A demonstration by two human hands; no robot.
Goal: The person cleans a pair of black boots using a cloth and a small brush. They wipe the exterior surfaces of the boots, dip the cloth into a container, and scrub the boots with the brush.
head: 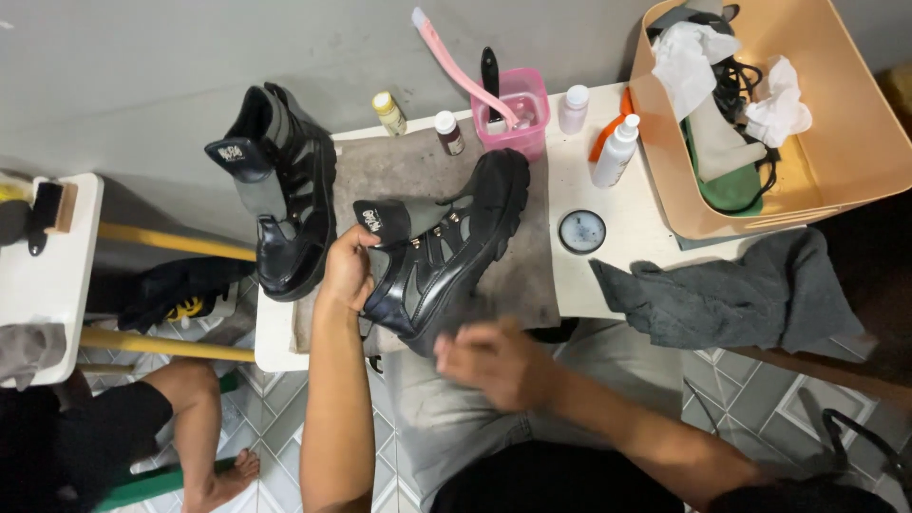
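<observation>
White table (627,223) | left hand (347,271) grips boot (446,252) | right hand (494,361) blurred, grip unclear | bottles (616,150) behind

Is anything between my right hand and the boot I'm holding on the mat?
Nothing visible. The right hand, blurred, sits just off the heel end of the black boot, which the left hand grips at the collar.

left hand (347,271) grips black boot (446,252) | right hand (494,361) near heel (blurred)
</observation>
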